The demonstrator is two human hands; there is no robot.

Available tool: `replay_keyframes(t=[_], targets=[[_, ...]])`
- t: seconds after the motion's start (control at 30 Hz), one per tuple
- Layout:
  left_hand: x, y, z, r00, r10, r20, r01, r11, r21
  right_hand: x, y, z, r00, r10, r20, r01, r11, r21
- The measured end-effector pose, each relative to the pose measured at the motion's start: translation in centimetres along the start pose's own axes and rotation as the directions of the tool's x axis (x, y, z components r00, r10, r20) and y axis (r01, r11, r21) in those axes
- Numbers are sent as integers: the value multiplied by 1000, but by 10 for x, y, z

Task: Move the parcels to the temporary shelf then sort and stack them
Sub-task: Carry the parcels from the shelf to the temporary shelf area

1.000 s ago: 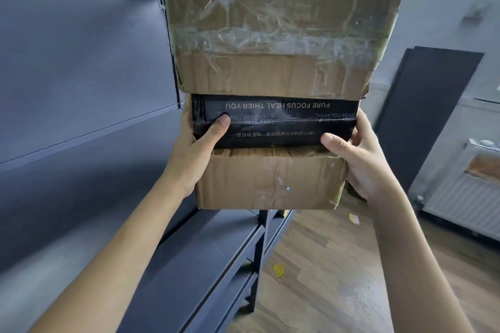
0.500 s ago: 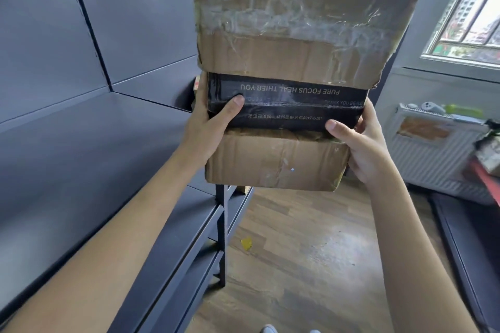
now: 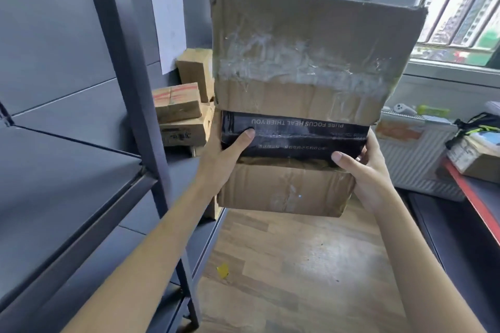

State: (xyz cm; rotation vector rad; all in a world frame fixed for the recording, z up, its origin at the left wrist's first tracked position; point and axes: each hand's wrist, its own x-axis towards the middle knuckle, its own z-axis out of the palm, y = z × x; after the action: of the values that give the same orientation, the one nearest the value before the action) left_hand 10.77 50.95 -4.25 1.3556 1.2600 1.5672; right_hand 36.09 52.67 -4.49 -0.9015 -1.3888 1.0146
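A: At frame centre, a three-parcel stack [image 3: 297,105] hung between the left hand [image 3: 224,154] and right hand [image 3: 365,167], each curled round the black parcel [image 3: 295,138], thumbs on its front.

B: The risk?

A: The large top box [image 3: 311,57] overhung and could tip before reaching the shelf [image 3: 181,167] at centre left.

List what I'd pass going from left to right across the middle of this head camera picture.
Dark shelf upright → small boxes on the shelf → left hand → black parcel held between two cardboard boxes → right hand → white radiator → red-edged table.
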Motion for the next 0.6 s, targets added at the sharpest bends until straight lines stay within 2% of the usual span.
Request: replay_keyframes(t=[0.17,0.3,0.43,0.6], targets=[[46,-24,46,999,-34,-10,34,999,4,54,33,-37,999,29,-14,-29,999,-20],[71,-47,49,997,-66,-45,68,997,34,95,62,-35,997,69,35,-68,997,-25],[87,-72,26,971,-127,-201,140,989,56,132,99,-5,986,84,145,-81,996,-23],[92,-111,-11,898,-188,-399,232,970,67,172,152,54,947,150,284,-150,988,-23]])
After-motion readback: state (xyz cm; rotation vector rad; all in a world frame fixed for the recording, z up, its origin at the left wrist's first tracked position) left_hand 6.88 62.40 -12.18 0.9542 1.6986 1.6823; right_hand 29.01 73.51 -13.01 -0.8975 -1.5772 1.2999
